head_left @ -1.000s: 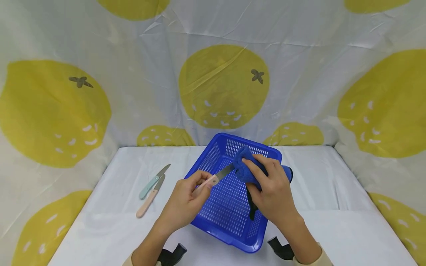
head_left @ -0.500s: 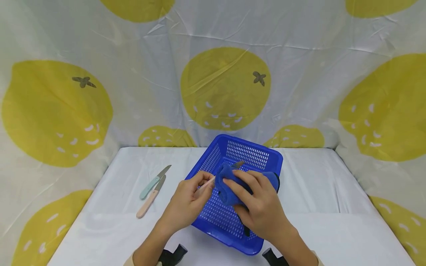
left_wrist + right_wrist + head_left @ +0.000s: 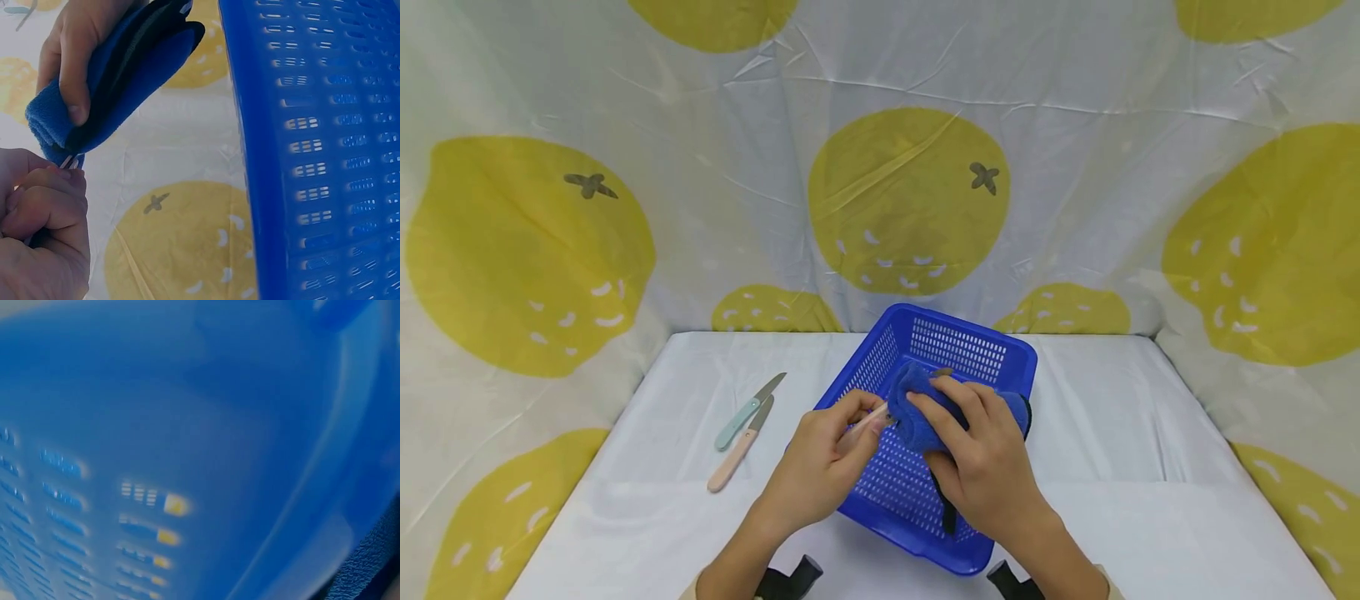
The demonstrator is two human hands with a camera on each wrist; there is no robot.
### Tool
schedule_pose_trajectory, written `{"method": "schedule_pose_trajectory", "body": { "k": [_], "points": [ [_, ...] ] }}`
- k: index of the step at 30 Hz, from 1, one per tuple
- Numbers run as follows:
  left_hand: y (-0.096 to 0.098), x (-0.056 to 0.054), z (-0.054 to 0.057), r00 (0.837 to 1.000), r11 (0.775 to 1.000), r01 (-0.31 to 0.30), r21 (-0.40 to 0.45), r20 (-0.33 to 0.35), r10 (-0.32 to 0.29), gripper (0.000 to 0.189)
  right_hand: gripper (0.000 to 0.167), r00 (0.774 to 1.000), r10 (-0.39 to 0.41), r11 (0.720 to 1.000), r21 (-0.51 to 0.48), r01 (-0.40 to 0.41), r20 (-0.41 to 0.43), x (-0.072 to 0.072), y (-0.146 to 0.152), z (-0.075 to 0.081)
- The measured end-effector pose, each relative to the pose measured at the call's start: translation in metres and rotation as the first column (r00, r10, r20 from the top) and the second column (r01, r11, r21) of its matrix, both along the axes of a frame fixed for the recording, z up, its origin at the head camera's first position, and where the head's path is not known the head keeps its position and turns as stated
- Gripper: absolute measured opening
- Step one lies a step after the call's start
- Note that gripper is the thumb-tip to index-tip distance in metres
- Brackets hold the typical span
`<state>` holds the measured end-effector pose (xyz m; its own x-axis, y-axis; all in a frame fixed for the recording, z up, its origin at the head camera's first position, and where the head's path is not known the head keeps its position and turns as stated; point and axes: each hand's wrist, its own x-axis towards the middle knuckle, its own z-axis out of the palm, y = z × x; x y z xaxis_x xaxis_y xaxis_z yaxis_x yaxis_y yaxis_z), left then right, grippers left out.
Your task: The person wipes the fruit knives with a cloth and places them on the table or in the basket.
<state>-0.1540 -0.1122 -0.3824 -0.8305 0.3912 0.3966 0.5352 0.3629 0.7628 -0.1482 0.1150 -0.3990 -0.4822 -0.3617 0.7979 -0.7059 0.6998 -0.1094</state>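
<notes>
fingers [image 3: 852,402] of left hand [image 3: 823,457], nearly closed, pinch pale-handled knife [image 3: 869,416]; curled fingers of right hand [image 3: 988,458] hold blue cloth [image 3: 912,408] over its blade [image 3: 942,372], above blue basket [image 3: 887,529].

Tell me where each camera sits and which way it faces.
Head: on the head, facing forward and down at the knife, cloth and basket before a lemon backdrop; left hand, right hand and forearms show.
Left wrist: on that wrist, facing past the hands toward the backdrop, basket at the picture's right; part of each hand shows.
Right wrist: on that wrist, close to the basket, whose blurred wall fills most of the picture; no hand shows clearly.
Shared: the head and left wrist views both show cloth, basket and both hands.
</notes>
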Motion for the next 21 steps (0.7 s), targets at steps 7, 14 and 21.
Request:
{"method": "schedule_pose_trajectory", "body": {
  "k": [7, 14, 21],
  "points": [
    [0.0, 0.003, 0.004, 0.999, 1.0, -0.006, -0.009, 0.052, 0.007, 0.015, 0.048, 0.999, -0.035, 0.999, -0.04, 0.034, -0.009, -0.006, 0.011, 0.002],
    [-0.001, 0.003, 0.003, 0.998, 1.0, -0.016, 0.008, 0.055, 0.015, 0.015, 0.039, 0.997, -0.083, 0.992, -0.091, 0.083, 0.0, -0.017, 0.027, 0.002],
    [-0.002, 0.002, 0.003, 1.0, 0.998, -0.012, 0.063, 0.022, 0.011, 0.013, 0.04, 0.992, -0.12, 0.971, -0.214, 0.109, -0.037, -0.019, 0.041, 0.012]
  ]
}}
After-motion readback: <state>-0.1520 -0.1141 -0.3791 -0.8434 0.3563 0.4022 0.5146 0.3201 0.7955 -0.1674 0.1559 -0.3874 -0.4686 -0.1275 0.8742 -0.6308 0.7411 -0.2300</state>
